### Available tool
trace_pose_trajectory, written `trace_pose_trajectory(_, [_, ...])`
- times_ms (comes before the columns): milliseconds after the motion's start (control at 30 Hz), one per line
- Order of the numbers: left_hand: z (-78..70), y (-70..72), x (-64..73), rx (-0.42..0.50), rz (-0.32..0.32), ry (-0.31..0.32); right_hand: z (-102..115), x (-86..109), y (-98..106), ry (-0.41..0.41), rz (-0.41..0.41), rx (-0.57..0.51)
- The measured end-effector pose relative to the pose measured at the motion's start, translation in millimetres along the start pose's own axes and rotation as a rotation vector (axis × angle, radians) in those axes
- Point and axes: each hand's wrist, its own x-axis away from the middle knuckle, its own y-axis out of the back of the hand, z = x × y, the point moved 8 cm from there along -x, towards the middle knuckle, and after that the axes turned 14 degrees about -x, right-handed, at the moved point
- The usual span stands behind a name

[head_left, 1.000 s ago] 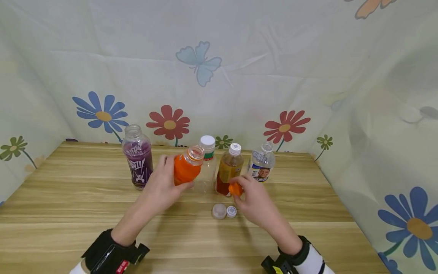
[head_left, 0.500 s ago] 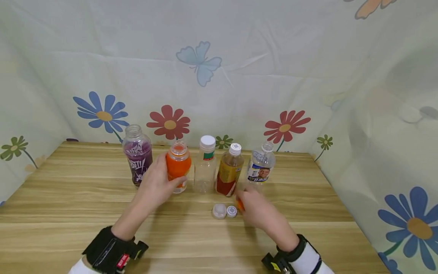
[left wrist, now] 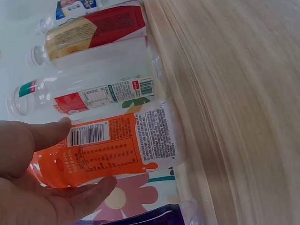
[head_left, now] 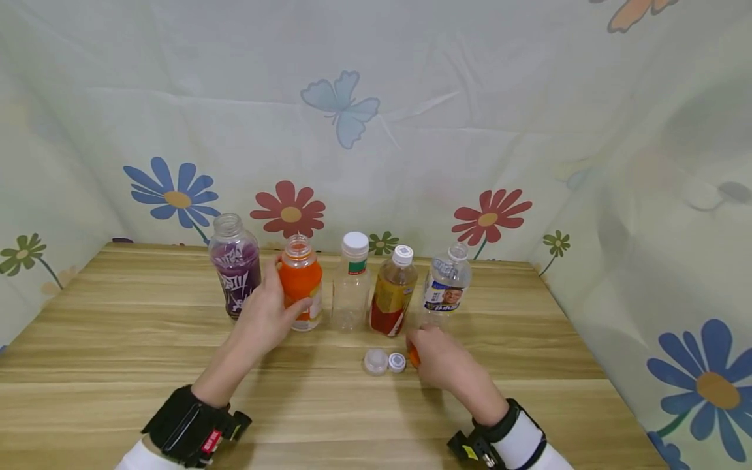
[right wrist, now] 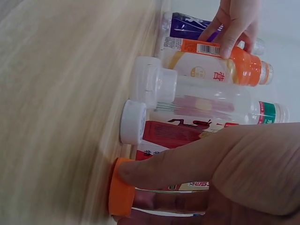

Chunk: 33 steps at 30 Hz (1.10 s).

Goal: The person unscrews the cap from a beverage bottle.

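Orange bottle (head_left: pixel 301 279), uncapped, upright on table (head_left: pixel 329 418) — left hand (head_left: pixel 266 310) curled round it. Orange cap (right wrist: pixel 122 191) — pinched by right hand (head_left: pixel 437 356) at table level, near white cap (head_left: pixel 397 362); best released level, without nudging that neighbour.

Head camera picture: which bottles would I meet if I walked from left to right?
Purple bottle, orange bottle, white-capped clear bottle, gold-and-red bottle, open clear bottle.

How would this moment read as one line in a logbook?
left hand: around uncapped orange bottle, upright | right hand: pinching orange cap | on table beside it: white cap, clear cap
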Motion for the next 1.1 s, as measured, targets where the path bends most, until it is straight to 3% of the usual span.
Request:
trace_pose_trajectory(167, [0.2, -3.6, -1.0, 0.009, 0.011, -0.047, 1, -1.9, 1, 0.039, -0.034, 0.001])
trace_pose_trajectory(333, [3.1, -4.4, -2.3, 0.01, 0.021, -0.045, 4, -1.8, 11, 0.002, -0.106, 0.014])
trace_pose_trajectory(433, [3.7, -4.3, -3.5, 0.017, 0.045, -0.022, 9, -0.4, 23, 0.003, -0.21, 0.007])
trace_pose_trajectory(633, [-0.9, 3.3, -1.3, -0.02, 0.056, 0.021, 23, 7.0, 47, 0.084, -0.457, -0.084])
trace_pose_trajectory(833, [-17.1, 16.9, 4.6, -0.022, 0.01, -0.025, 35, 16.7, 64, 0.243, -0.649, -0.175])
trace_pose_trajectory(1100, [-39.6, 37.0, 19.2, -0.093, -0.098, -0.089, 41, 16.4, 68, 0.318, -0.726, -0.211])
